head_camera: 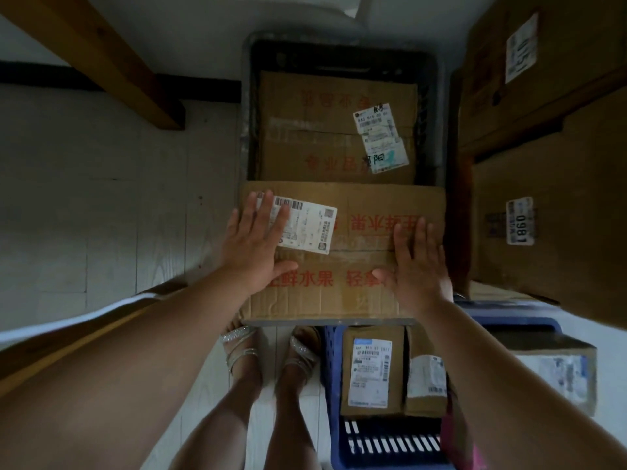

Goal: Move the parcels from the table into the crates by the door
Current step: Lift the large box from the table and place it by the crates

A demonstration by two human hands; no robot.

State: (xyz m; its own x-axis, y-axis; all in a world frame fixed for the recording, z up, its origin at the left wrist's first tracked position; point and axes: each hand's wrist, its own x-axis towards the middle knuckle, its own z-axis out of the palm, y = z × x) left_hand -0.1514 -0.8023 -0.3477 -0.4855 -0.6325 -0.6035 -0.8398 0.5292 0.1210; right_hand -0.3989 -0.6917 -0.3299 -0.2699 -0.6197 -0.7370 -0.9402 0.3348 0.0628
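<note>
A wide cardboard parcel (359, 239) with red print and a white label lies across the near rim of a dark crate (437, 106). My left hand (258, 239) rests flat on its left part, fingers spread, partly over the label. My right hand (419, 262) lies flat on its right part, fingers apart. Deeper in the dark crate sits another cardboard parcel (322, 130) with red print and two labels. Below, a blue crate (390, 446) holds two small labelled parcels (371, 371).
Big stacked cardboard boxes (549, 184) with number labels stand close on the right. A wooden beam (101, 59) slants at the upper left over pale floor. My feet in sandals (271, 354) stand just left of the blue crate. Another labelled box (559, 371) lies at the lower right.
</note>
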